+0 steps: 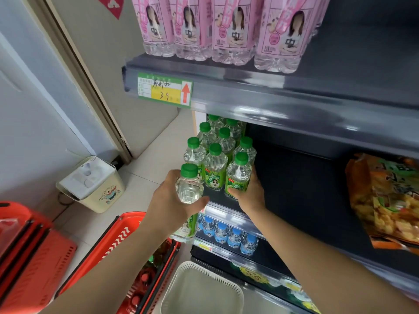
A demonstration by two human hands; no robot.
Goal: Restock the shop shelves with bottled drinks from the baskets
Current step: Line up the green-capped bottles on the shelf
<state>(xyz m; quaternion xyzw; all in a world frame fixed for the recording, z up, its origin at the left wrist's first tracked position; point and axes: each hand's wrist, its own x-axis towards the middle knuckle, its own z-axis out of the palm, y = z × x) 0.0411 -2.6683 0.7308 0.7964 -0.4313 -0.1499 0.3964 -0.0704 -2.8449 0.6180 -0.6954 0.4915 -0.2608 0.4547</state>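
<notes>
A clear green-capped bottle [189, 191] is gripped in the left hand [166, 200], fingers wrapped around its body, held just in front of the edge of the middle shelf [294, 189] and not yet set down. The right hand [252, 196] clasps a second bottle [239, 175] that stands at the shelf's front edge. Behind it, a cluster of matching bottles [215, 155] fills the shelf's left end in rows, while most of the shelf to the right is bare. Restocking looks partly done. Below, a red basket [118, 243] holds what may be more drinks, too blurred to tell. Pink-labelled bottles [226, 30] stand above, and blue-capped bottles [226, 234] below.
</notes>
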